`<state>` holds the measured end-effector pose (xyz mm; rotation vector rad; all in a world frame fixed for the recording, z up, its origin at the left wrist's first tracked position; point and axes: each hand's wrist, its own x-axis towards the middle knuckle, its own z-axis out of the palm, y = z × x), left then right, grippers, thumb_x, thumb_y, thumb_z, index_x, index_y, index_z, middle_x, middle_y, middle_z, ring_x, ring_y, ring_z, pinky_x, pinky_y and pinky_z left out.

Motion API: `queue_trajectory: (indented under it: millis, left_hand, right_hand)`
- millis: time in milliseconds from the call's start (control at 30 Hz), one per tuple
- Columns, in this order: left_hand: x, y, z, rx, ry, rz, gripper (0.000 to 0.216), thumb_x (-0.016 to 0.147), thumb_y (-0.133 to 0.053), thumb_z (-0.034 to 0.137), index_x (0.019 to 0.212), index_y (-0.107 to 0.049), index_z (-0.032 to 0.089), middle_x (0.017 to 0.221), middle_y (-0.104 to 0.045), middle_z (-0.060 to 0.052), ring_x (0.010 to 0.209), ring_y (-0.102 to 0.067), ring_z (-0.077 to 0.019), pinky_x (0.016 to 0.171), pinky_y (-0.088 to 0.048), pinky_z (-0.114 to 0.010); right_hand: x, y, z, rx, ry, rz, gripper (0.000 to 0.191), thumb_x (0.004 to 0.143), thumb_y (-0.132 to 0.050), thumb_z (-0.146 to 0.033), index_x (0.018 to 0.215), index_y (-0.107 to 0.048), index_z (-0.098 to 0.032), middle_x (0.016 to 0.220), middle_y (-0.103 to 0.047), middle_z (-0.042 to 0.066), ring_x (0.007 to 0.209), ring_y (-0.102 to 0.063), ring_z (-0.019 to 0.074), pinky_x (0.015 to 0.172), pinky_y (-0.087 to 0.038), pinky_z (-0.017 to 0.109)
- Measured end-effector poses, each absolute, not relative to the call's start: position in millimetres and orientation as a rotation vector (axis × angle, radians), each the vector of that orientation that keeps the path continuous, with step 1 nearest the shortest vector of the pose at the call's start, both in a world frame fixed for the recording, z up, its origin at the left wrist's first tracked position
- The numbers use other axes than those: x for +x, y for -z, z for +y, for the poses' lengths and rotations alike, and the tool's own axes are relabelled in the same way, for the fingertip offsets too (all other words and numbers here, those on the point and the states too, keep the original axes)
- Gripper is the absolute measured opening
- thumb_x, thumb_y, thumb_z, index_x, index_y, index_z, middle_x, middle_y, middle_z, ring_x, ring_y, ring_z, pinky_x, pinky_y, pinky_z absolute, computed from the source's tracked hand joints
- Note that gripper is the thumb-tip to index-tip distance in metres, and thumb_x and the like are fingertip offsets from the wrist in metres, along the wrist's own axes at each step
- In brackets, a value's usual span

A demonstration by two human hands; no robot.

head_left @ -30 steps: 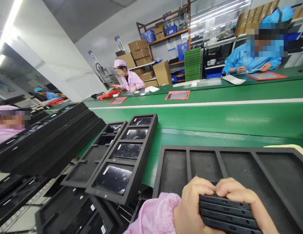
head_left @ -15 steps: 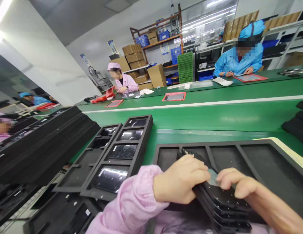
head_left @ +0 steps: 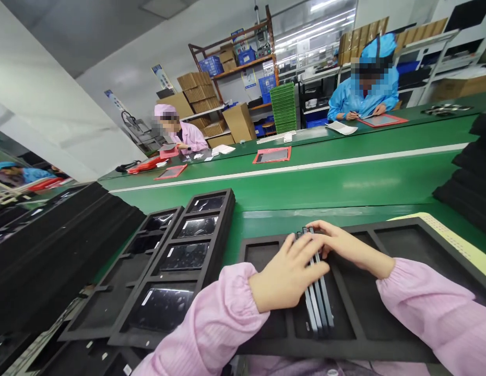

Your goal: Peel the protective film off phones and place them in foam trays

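A stack of phones [head_left: 319,305], slim and dark with silvery edges, stands on its long edges in a compartment of the black foam tray [head_left: 289,347]. My left hand [head_left: 287,271] lies over the stack from the left, fingers across its top and thumb on the near part, gripping it. At the far end, my right hand [head_left: 332,243] has its fingers curled round the phones. Left-hand fingers partly cover those of the right. Some phone faces are hidden, since mostly edges show.
Left of my arm, a foam tray [head_left: 217,245] holds several dark screens, with a similar tray [head_left: 97,313] beside it. Tall black foam stacks rise at left [head_left: 50,250] and right [head_left: 467,172]. Across the green bench [head_left: 329,183], two co-workers sit with red-edged pieces.
The stack, tilted with its flat faces showing, now stands on edge in the tray. My right hand has moved from its near top to the far end. The view has shifted slightly.
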<state>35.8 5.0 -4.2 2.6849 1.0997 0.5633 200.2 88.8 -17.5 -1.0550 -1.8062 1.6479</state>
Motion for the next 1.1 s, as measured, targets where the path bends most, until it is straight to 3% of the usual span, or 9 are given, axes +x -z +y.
queue_trajectory:
  millis: [67,200,333,500,600,767,933,1100]
  left_hand:
    - [30,16,13,2.013,-0.922,1.241,0.062,0.057,-0.046,-0.001,0.117,-0.047,0.016,0.138,-0.038,-0.016,0.135,-0.021,-0.0304,0.109,-0.013,-0.055]
    - [32,38,33,1.257,-1.167,1.207,0.064,0.051,-0.042,0.007,0.115,-0.042,0.016,0.118,-0.055,-0.013,0.117,-0.049,-0.0251,0.102,-0.033,-0.047]
    - [36,45,40,1.081,-1.199,1.123,0.055,0.051,-0.042,0.011,0.105,-0.046,0.018,0.104,-0.062,-0.007,0.106,-0.056,-0.0221,0.097,-0.039,-0.042]
    - [21,41,42,1.009,-1.084,0.951,0.044,0.054,-0.055,0.011,0.098,-0.058,0.018,0.109,-0.063,-0.006,0.112,-0.053,-0.0249,0.100,-0.035,-0.041]
    - [14,41,44,1.044,-1.015,0.888,0.044,0.060,-0.065,0.011,0.103,-0.057,0.018,0.116,-0.061,-0.008,0.117,-0.050,-0.0253,0.102,-0.033,-0.041]
    - [15,45,41,1.098,-1.016,0.933,0.046,0.066,-0.062,0.010,0.111,-0.054,0.018,0.124,-0.057,-0.009,0.120,-0.048,-0.0242,0.104,-0.031,-0.043]
    - [15,49,36,1.070,-1.024,0.957,0.052,0.069,-0.062,0.012,0.119,-0.051,0.021,0.139,-0.044,-0.009,0.131,-0.036,-0.0254,0.110,-0.023,-0.045]
    - [15,47,37,1.091,-1.005,0.966,0.052,0.071,-0.063,0.016,0.121,-0.051,0.020,0.135,-0.048,-0.009,0.127,-0.041,-0.0256,0.109,-0.026,-0.044]
  right_hand:
    - [196,22,87,-1.043,-1.706,-1.790,0.039,0.067,-0.052,-0.042,0.097,-0.051,-0.016,0.075,-0.056,0.001,0.053,-0.051,0.0122,0.052,-0.045,0.028]
    - [194,28,84,-1.029,-1.759,-1.759,0.036,0.069,-0.051,-0.042,0.095,-0.049,-0.017,0.077,-0.054,0.000,0.053,-0.049,0.0108,0.053,-0.044,0.027]
    - [197,28,87,-1.011,-1.822,-1.747,0.041,0.070,-0.053,-0.043,0.102,-0.050,-0.017,0.074,-0.054,0.000,0.056,-0.049,0.0129,0.056,-0.044,0.029]
    - [203,29,93,-0.967,-1.943,-1.742,0.045,0.070,-0.058,-0.040,0.107,-0.051,-0.015,0.069,-0.055,0.000,0.064,-0.054,0.0169,0.063,-0.047,0.033]
    - [205,33,93,-0.958,-1.976,-1.746,0.048,0.073,-0.059,-0.039,0.114,-0.049,-0.016,0.071,-0.055,0.000,0.071,-0.056,0.0191,0.065,-0.048,0.034]
    - [207,37,92,-0.954,-1.974,-1.747,0.049,0.076,-0.059,-0.045,0.117,-0.049,-0.018,0.074,-0.054,0.001,0.075,-0.057,0.0198,0.071,-0.049,0.037]
    - [207,35,92,-0.964,-1.952,-1.778,0.049,0.078,-0.059,-0.049,0.117,-0.050,-0.020,0.078,-0.055,0.002,0.078,-0.056,0.0204,0.072,-0.050,0.037]
    - [207,34,90,-0.971,-1.912,-1.776,0.048,0.078,-0.058,-0.047,0.116,-0.051,-0.020,0.078,-0.055,0.002,0.078,-0.057,0.0208,0.071,-0.050,0.037]
